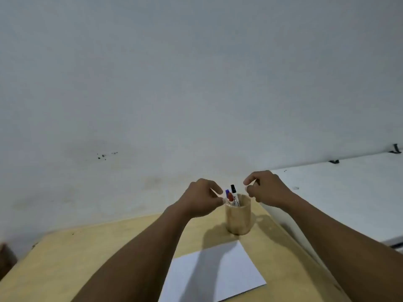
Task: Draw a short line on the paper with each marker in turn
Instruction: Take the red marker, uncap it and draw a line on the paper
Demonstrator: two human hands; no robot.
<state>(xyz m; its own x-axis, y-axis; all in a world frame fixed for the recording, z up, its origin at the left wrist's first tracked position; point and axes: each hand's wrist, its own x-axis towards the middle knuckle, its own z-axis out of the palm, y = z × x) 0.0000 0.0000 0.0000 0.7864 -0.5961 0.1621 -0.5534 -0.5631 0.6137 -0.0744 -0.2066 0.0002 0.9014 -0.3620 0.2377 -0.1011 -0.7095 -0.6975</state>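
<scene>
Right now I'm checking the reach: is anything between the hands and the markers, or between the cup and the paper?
Nothing visible. The left hand is already at the markers standing in the cup; the right hand hovers beside them, apart. The table between cup and paper is bare, only shadowed.

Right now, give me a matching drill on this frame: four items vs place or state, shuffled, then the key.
Items:
1. black-capped marker
2. paper
3. left hand
4. right hand

States:
A. lies flat on the table, blank
B. stands upright in the wooden cup
C. hovers right of the cup, fingers curled
D. fingertips at the markers, left of the cup

Pairs: 1-B, 2-A, 3-D, 4-C
</scene>
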